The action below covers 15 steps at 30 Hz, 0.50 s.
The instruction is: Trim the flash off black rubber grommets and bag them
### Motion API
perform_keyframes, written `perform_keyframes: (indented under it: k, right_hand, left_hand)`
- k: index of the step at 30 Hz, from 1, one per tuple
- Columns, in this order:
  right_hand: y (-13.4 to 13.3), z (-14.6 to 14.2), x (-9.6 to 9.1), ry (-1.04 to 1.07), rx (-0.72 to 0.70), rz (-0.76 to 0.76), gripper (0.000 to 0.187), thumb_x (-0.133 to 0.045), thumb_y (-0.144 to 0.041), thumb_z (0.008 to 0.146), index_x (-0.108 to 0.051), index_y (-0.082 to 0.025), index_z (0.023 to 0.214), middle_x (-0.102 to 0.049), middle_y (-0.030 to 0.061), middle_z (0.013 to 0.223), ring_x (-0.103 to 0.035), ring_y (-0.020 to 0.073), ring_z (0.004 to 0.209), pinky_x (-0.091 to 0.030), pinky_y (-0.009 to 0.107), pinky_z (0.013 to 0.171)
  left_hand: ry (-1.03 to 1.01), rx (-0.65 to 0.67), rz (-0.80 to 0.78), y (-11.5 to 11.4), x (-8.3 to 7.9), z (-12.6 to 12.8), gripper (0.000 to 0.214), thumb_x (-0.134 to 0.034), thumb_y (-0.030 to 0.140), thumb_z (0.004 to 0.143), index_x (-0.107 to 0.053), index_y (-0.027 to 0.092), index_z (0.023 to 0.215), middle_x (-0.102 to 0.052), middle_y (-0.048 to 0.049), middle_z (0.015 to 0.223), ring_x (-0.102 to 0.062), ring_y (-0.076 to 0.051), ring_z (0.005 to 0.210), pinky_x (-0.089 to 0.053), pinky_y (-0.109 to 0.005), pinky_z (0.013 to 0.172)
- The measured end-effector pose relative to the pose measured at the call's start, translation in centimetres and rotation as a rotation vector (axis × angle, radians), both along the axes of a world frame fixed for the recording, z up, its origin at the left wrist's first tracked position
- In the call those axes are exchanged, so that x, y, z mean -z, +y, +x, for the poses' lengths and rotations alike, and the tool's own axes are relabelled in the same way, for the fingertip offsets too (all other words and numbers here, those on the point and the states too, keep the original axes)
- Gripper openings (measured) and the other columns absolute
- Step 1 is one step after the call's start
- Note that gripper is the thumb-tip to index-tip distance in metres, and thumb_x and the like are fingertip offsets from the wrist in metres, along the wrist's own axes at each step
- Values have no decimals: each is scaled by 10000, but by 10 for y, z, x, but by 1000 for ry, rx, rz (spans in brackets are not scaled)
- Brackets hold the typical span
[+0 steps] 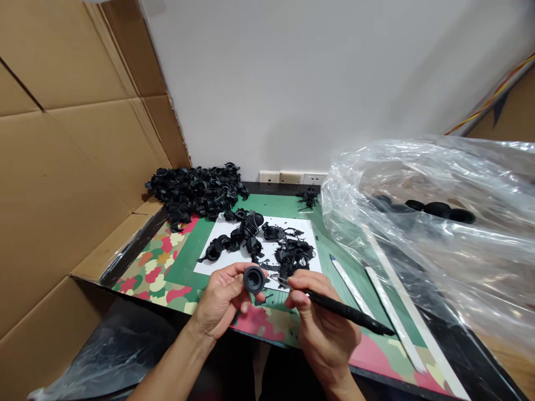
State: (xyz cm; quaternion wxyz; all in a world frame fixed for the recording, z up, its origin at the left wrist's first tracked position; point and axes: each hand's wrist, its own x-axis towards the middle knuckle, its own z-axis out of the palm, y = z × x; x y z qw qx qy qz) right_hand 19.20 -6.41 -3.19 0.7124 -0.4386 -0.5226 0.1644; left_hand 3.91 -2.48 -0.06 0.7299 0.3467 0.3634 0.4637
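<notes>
My left hand [223,301] is closed round a small black rubber ring part [253,278], held up with its open end facing me. My right hand [320,323] grips a thin black-handled knife [346,313] like a pen, its metal tip [279,280] right beside the part's edge. Both hands hover over the near edge of a green mat [188,256]. Beyond them a white sheet [217,228] carries several black rubber parts and trimmed scraps [267,242].
A large heap of black rubber parts [196,192] lies at the back left. A big clear plastic bag [434,223] holding black parts fills the right. Cardboard walls [62,167] stand at the left. Two white strips [376,301] lie on the mat. Camouflage cloth [154,273] lies under the mat.
</notes>
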Motion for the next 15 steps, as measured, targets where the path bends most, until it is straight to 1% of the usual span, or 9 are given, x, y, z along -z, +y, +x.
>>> perform_keyframes:
  k: [3,5,10,15]
  right_hand:
    - [1,-4,-6,-56,-115,39,156,-578,-329,903,-662,-197,899,-650,73,817,-647,201,741,-534,313,597]
    - [2,-7,-10,-96,-160,52,174,-559,-340,913,-662,-201,913,-655,75,833,-653,193,740,-539,311,610]
    - [6,-12,-11,-132,-186,62,165,-551,-332,919,-661,-210,928,-660,72,844,-660,187,763,-549,303,628]
    - [7,-14,-9,-134,-181,73,131,-556,-303,919,-651,-214,936,-658,65,831,-658,180,761,-551,296,629]
  left_hand:
    - [-2,3,8,0,-1,1,316,-834,319,631,-744,96,836,-741,-131,852,-637,-117,514,-406,-132,367]
    - [0,3,12,-1,-1,0,311,-835,315,630,-749,99,837,-739,-118,831,-599,-88,478,-413,-132,369]
    - [-4,-10,2,-1,2,-1,303,-840,303,625,-759,112,846,-728,-84,778,-538,-55,444,-419,-128,369]
    - [-4,-8,0,0,1,0,310,-843,307,618,-761,111,842,-725,-81,764,-535,-56,446,-412,-128,365]
